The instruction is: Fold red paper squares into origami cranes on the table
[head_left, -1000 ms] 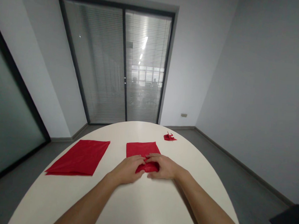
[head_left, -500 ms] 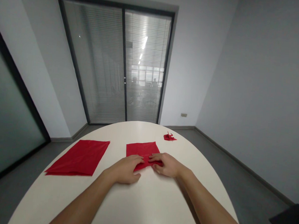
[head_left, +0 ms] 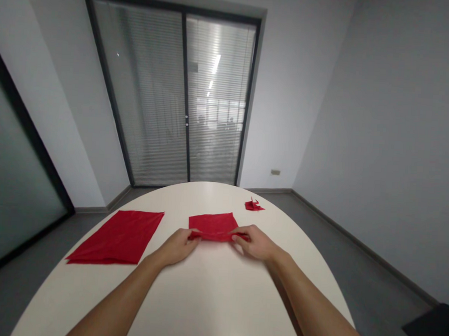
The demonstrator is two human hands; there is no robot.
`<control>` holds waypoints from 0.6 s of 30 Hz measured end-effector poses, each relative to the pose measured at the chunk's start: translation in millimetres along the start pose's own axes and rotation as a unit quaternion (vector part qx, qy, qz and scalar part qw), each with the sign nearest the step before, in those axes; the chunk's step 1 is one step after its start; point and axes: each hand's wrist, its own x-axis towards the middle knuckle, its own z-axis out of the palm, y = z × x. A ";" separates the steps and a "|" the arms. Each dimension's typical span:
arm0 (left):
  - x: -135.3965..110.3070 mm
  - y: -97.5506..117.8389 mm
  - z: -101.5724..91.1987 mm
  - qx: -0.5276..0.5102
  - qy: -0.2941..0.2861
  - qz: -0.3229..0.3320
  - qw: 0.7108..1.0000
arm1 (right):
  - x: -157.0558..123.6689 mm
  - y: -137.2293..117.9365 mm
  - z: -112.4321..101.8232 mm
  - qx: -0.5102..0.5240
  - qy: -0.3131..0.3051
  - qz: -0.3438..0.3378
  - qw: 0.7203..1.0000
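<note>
A red paper sheet [head_left: 213, 223] lies folded on the white oval table [head_left: 210, 297], its near edge doubled over. My left hand [head_left: 176, 245] pinches the left end of that folded near edge. My right hand [head_left: 254, 241] pinches the right end. Both hands rest on the tabletop, fingers closed on the paper, about a sheet's width apart.
A larger flat stack of red paper [head_left: 119, 235] lies on the table to the left. A small folded red paper figure [head_left: 254, 205] sits at the far right of the table. Behind are glass doors with blinds [head_left: 183, 95]. A dark object [head_left: 430, 329] shows at lower right.
My hands moved apart from the middle of the sheet's near part to its two ends. The near part of the sheet now lies folded over, so the sheet looks shorter.
</note>
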 end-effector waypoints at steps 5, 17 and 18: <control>4.0 -4.5 8.5 -0.051 0.069 -0.045 0.995 | 2.3 12.4 3.9 0.094 0.086 0.011 0.992; 9.3 -17.1 20.3 -0.005 0.162 -0.074 0.984 | 12.4 26.9 22.8 0.085 0.129 0.066 0.986; 9.3 -17.2 21.5 0.014 0.166 -0.088 0.982 | 13.4 28.1 24.6 0.073 0.135 0.076 0.985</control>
